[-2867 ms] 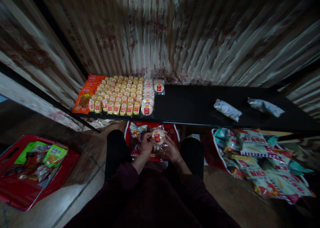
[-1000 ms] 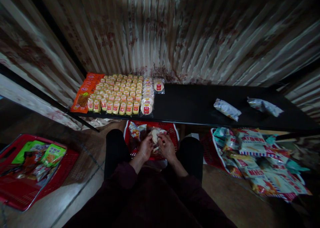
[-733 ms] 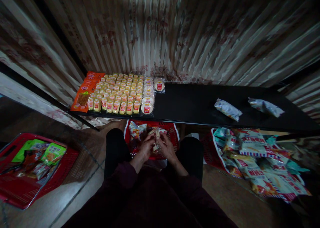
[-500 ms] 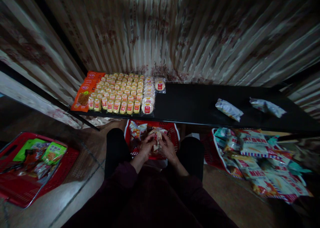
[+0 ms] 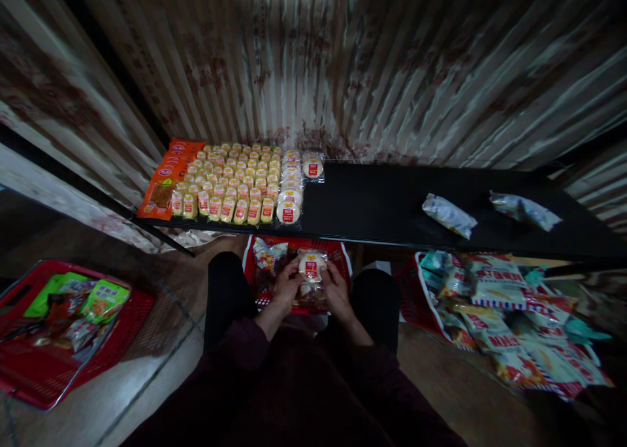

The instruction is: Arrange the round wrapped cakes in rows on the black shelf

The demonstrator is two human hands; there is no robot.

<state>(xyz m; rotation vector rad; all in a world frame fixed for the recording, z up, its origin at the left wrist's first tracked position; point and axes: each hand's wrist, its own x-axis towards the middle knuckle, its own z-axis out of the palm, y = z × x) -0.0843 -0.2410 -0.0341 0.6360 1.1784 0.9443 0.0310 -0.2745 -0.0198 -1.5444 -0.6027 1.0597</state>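
Between my knees, over a red basket (image 5: 345, 264), my left hand (image 5: 288, 283) and my right hand (image 5: 335, 291) grip a clear-wrapped round pastry (image 5: 312, 268) from both sides. Its red label faces up. Other packets (image 5: 268, 256) lie in the basket, left of my hands. In front, on a black shelf (image 5: 362, 202), a column of similar wrapped round pastries (image 5: 289, 208) stands beside rows of small yellow wrapped cakes (image 5: 235, 189). One more round pastry (image 5: 312, 166) lies at the back, to the right of that column.
An orange snack bag (image 5: 164, 179) lies at the shelf's left end, and white packets (image 5: 449, 215) lie toward its right. Red baskets of packaged snacks flank me: one basket (image 5: 132, 323) on the left floor, another (image 5: 431, 306) on the right. A curtain (image 5: 313, 61) hangs behind the shelf.
The round pastry in my hands has turned from tilted to flat, so its red label now faces up. My hands stay over the basket.
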